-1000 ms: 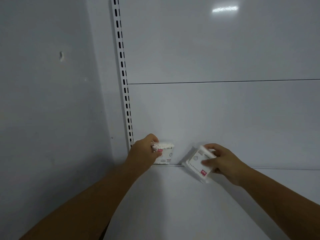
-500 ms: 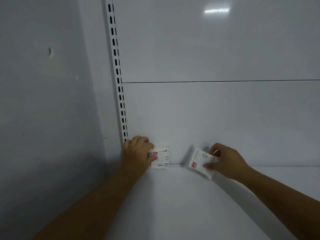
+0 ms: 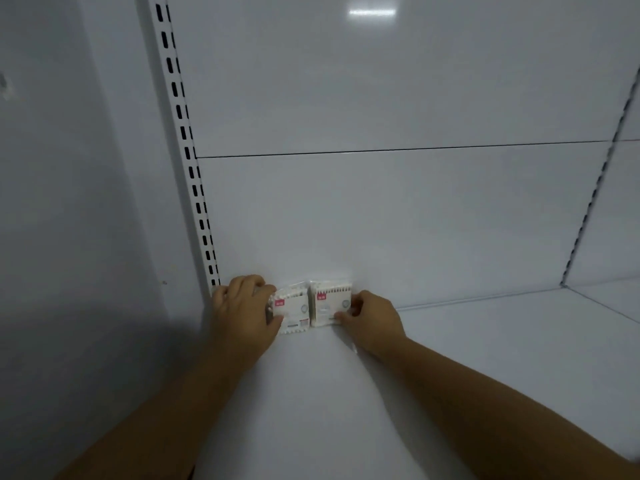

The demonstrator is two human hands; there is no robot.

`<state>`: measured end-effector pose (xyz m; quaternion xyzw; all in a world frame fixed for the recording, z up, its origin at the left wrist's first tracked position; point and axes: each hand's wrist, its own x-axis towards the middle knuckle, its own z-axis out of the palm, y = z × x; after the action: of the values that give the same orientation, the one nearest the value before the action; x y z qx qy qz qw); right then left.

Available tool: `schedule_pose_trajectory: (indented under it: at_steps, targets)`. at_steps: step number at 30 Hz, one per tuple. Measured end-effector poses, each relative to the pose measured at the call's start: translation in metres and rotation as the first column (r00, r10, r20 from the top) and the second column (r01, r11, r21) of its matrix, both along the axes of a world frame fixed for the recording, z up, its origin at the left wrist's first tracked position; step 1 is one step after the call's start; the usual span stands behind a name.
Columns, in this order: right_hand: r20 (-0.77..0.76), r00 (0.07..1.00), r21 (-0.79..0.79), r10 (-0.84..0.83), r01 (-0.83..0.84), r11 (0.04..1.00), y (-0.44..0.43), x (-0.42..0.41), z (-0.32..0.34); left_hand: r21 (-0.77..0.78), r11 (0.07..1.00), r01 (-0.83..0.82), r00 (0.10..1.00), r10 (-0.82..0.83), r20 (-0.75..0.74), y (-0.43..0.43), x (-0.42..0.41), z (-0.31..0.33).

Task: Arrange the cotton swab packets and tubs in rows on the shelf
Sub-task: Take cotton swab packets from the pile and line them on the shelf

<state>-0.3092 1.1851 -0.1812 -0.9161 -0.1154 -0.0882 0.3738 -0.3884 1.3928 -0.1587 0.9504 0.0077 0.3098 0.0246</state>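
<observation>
"white painted metal nearest the camera, was it?" asked the first.

"yes. the shelf (image 3: pixel 485 358) ran out from under the view, and two bare forearms lay over it, reaching toward its back left corner."

"and the hands?"

"the left hand (image 3: pixel 242 306) had its grip closed on the left edge of the left cotton swab packet (image 3: pixel 292 310), fingers curled over the top and thumb on the front. the right hand (image 3: pixel 374 320) pinched the right edge of the right cotton swab packet (image 3: pixel 329 304) between thumb and fingertips."

"where did the packets sit?"

"upright at the very back of the shelf, side by side and just about touching, against the back panel (image 3: pixel 381 220). each showed a small pink label at its upper left and a row of white swab tips along the top."

"and beyond them?"

"a slotted upright (image 3: pixel 194 174) rose just left of the left hand, with a plain grey side wall (image 3: pixel 69 202) left of that. a thin seam crossed the back panel, a second slotted upright (image 3: pixel 595 188) stood far to the right, and a light's reflection (image 3: pixel 372 11) shone near the top."
</observation>
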Motion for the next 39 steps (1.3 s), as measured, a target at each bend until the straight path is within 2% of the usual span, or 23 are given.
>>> schedule_pose_trajectory:
  at_steps: [3,5,8,10,14,18,21,25,30,35,39]
  targets:
    - [-0.030,0.999,-0.031,0.042,-0.042,0.999,-0.019,-0.004,0.007,0.000,1.000,0.009,1.000,-0.009,0.006,-0.004,-0.009,0.004]
    - [0.069,0.994,-0.244,0.088,-0.069,0.967,-0.054,-0.008,0.015,-0.044,0.998,0.041,0.998,-0.039,0.044,-0.013,-0.013,0.017]
    - [0.194,0.956,-0.639,0.222,-0.049,0.768,-0.135,-0.017,0.036,-0.127,0.985,0.120,0.991,-0.127,-0.051,-0.048,-0.004,0.045]
    - [0.187,0.962,-0.717,0.199,-0.005,0.697,-0.198,-0.024,0.055,-0.141,0.969,0.202,0.960,-0.224,-0.167,-0.090,0.013,0.064]
    - [0.123,0.992,-0.738,0.018,0.079,0.670,-0.335,-0.047,0.080,-0.031,0.954,0.299,0.897,-0.292,-0.333,-0.221,0.059,0.091]
    - [0.065,0.986,-0.775,-0.154,0.147,0.614,-0.476,-0.078,0.086,0.004,0.912,0.411,0.815,-0.365,-0.450,-0.386,0.079,0.080]
    - [0.058,0.971,-0.767,-0.232,0.193,0.612,-0.563,-0.099,0.082,-0.002,0.839,0.544,0.729,-0.473,-0.495,-0.503,0.082,0.062]
    - [0.065,0.954,-0.820,-0.292,0.217,0.530,-0.655,-0.117,0.075,0.032,0.719,0.694,0.611,-0.565,-0.554,-0.631,0.084,0.059]
    - [0.075,0.932,-0.723,-0.356,0.296,0.624,-0.744,-0.108,0.081,-0.008,0.648,0.761,0.548,-0.651,-0.525,-0.762,0.114,0.090]
    - [0.096,0.908,-0.758,-0.409,0.333,0.561,-0.829,-0.065,0.081,0.004,0.601,0.799,0.520,-0.687,-0.508,-0.877,0.173,0.103]
    - [0.046,0.879,-0.789,-0.474,0.323,0.522,-0.901,-0.024,0.103,0.037,0.591,0.806,0.497,-0.642,-0.583,-0.958,0.223,0.101]
